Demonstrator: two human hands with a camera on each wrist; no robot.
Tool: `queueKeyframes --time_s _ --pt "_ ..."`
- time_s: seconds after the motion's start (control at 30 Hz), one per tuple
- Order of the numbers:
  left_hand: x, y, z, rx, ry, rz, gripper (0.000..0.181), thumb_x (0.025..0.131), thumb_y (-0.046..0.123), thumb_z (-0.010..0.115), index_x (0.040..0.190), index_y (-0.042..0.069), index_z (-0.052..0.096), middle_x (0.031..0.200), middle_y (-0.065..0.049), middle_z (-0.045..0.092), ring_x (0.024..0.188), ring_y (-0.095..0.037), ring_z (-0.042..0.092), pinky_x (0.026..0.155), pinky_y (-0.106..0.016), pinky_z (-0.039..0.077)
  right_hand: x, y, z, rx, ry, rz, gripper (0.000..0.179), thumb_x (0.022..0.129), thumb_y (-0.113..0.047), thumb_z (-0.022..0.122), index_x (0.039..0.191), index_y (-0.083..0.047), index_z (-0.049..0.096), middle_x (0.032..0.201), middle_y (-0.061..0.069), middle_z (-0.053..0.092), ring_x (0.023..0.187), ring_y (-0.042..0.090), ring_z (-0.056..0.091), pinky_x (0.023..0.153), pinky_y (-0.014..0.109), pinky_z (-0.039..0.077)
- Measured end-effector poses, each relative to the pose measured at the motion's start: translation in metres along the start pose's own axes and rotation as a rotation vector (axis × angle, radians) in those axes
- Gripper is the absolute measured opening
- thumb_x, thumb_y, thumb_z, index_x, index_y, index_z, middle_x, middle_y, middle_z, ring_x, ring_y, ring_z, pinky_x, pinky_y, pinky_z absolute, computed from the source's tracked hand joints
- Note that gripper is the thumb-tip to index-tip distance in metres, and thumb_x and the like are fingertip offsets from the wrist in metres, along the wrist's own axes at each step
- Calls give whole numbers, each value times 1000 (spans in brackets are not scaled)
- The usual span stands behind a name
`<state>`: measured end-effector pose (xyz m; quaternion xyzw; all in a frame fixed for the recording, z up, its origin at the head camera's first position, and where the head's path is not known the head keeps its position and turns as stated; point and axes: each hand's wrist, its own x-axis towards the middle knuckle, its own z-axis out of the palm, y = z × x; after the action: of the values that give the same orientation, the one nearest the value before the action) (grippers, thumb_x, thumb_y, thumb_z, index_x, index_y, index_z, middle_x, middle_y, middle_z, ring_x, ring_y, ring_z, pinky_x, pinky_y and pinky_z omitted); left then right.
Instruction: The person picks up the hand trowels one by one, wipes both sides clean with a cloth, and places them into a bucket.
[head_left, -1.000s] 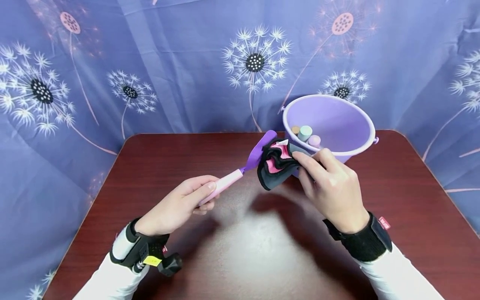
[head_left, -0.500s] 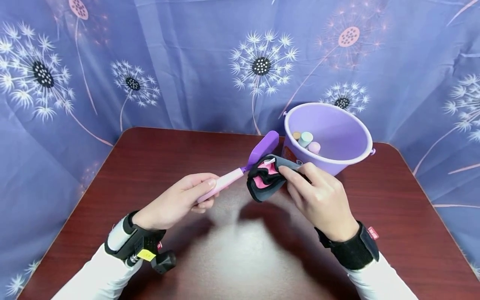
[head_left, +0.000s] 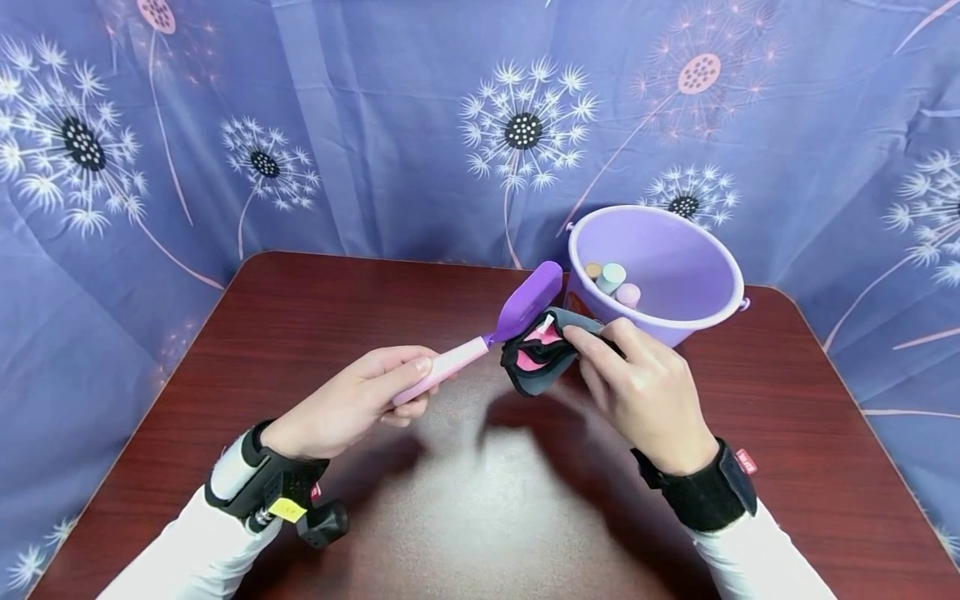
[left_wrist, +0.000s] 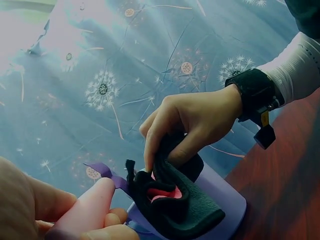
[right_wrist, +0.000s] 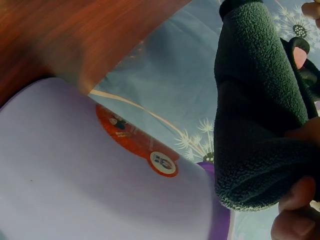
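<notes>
My left hand (head_left: pixel 356 404) grips the pale pink handle of a spatula (head_left: pixel 528 298), thumb on top; its purple blade angles up to the right. In my right hand (head_left: pixel 652 396) is a folded grey cloth (head_left: pixel 538 382) with black edging and pink inner faces, pinched between thumb and fingers. The cloth lies against the lower right edge of the blade, though firm contact cannot be told. In the left wrist view, the cloth (left_wrist: pixel 197 212) hangs beside the blade, hiding part of it. The right wrist view shows the fuzzy grey side of the cloth (right_wrist: pixel 260 75).
A lilac bucket (head_left: pixel 675 258) stands behind my right hand at the back right of the table (head_left: pixel 360 300). Several pastel cylinders (head_left: pixel 612 277) show inside it. A blue curtain (head_left: pixel 405 125) with dandelion prints hangs behind the table.
The cloth has shifted left and down beside the blade, then slightly back to the right. My left hand keeps its grip on the handle. The head view has tilted a little.
</notes>
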<state>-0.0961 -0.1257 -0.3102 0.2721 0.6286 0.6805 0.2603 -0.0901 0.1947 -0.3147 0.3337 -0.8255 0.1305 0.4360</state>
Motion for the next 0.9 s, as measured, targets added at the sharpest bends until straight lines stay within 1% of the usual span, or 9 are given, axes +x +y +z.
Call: queueKeyframes --time_s 0.13,0.27,0.37,0.43,0.57,0.73,0.9 --pt "0 0 0 7 -1 -2 27 109 17 39 104 -6 52 68 -11 30 58 -18 27 53 -32 18 -3 5 0 -28 -7 34 29 89 -6 57 113 -6 73 82 9 55 55 20 47 44 36 38" --pt "0 -1 0 11 8 -13 26 109 17 39 105 -5 53 69 -11 30 58 -17 27 53 -31 19 -6 9 0 -52 -8 74 30 89 -6 57 113 -7 73 81 9 54 52 20 44 43 36 36" --pt "0 -1 0 20 15 -23 27 109 18 39 101 -4 52 69 -11 30 58 -17 28 54 -29 21 -7 11 0 -69 4 107 29 88 -6 58 113 -7 74 80 8 52 51 19 41 43 36 36" --pt "0 -1 0 27 20 -28 27 109 19 39 100 -4 52 69 -11 31 59 -17 28 54 -31 21 -7 12 -1 -78 11 128 29 89 -6 59 113 -8 74 80 8 51 50 19 39 43 36 35" --pt "0 -1 -1 41 30 -40 28 109 19 40 99 -4 51 71 -10 31 60 -16 29 55 -32 20 -8 12 -2 -84 25 162 29 89 -7 59 114 -8 73 80 9 52 51 18 39 44 36 36" --pt "-1 -2 -1 72 54 -66 31 109 22 41 95 -4 49 72 -9 31 61 -15 30 55 -31 21 -8 11 -4 -78 50 179 31 87 -6 61 115 -8 73 81 10 53 53 19 43 45 38 38" --pt "0 -1 0 139 97 -98 29 108 25 43 101 0 53 74 -9 36 62 -14 33 55 -26 26 -5 10 -7 -64 78 173 30 86 -5 62 114 -7 73 81 11 53 54 20 45 46 39 39"
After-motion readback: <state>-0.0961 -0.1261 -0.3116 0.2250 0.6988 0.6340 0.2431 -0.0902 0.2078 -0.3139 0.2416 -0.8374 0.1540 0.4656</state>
